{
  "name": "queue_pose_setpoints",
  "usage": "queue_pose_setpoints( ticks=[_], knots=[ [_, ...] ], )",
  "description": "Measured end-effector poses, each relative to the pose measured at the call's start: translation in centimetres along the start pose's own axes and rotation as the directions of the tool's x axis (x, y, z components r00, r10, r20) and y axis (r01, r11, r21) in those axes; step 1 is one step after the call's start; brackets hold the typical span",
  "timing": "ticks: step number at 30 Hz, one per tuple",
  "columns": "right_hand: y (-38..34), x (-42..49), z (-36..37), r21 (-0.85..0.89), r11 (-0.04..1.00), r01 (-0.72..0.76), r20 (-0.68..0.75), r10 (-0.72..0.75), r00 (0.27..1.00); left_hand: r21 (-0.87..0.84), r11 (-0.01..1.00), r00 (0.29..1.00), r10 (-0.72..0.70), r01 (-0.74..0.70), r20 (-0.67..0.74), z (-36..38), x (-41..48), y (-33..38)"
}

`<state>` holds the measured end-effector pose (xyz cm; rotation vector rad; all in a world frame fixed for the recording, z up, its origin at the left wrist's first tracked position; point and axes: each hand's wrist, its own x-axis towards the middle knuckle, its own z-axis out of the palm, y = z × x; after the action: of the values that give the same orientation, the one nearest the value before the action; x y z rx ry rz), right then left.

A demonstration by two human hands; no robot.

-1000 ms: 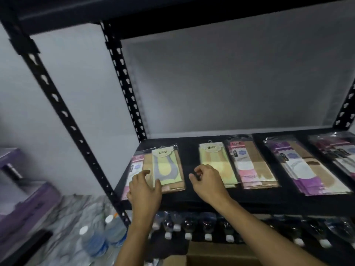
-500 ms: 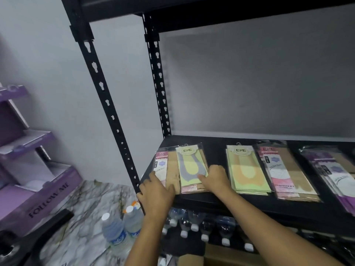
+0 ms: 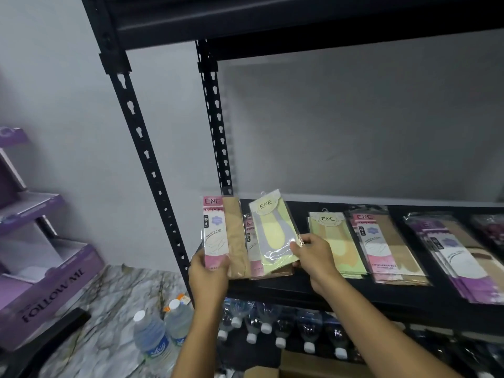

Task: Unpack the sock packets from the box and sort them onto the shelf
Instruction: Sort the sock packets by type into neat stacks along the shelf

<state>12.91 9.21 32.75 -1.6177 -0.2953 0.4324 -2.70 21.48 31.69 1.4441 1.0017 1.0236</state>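
Note:
My left hand (image 3: 208, 275) grips the bottom of a pink-and-beige sock packet (image 3: 222, 236), lifted and tilted up at the shelf's left end. My right hand (image 3: 313, 257) pinches the lower right corner of a yellow-and-grey sock packet (image 3: 274, 231), raised at an angle above a pink packet (image 3: 252, 255) lying on the black shelf (image 3: 300, 291). Further right on the shelf lie a yellow packet pile (image 3: 336, 244), a pink pile (image 3: 387, 246) and a purple pile (image 3: 458, 255). The cardboard box (image 3: 308, 368) shows at the bottom edge, partly hidden by my arms.
Black slotted shelf posts (image 3: 147, 159) stand left of the packets. Water bottles (image 3: 155, 339) stand on the marble floor, and more bottles (image 3: 281, 327) lie on the lower shelf. A purple display stand (image 3: 41, 268) sits at the left. The shelf above (image 3: 300, 20) overhangs.
Both hands rested on the flat left pile before. Now each has lifted one packet off it: the left the pink-beige one, the right the yellow-grey one. The camera has moved closer and left.

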Motion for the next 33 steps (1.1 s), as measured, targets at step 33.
queue_pose_setpoints(
  ticks=[33],
  knots=[
    [0.2,-4.5,-23.1,0.138,0.984,0.115,-0.373,-0.056,0.926,-0.359,0.9,0.842,-0.016,0.247,0.539,15.6,-11.4,3.5]
  ],
)
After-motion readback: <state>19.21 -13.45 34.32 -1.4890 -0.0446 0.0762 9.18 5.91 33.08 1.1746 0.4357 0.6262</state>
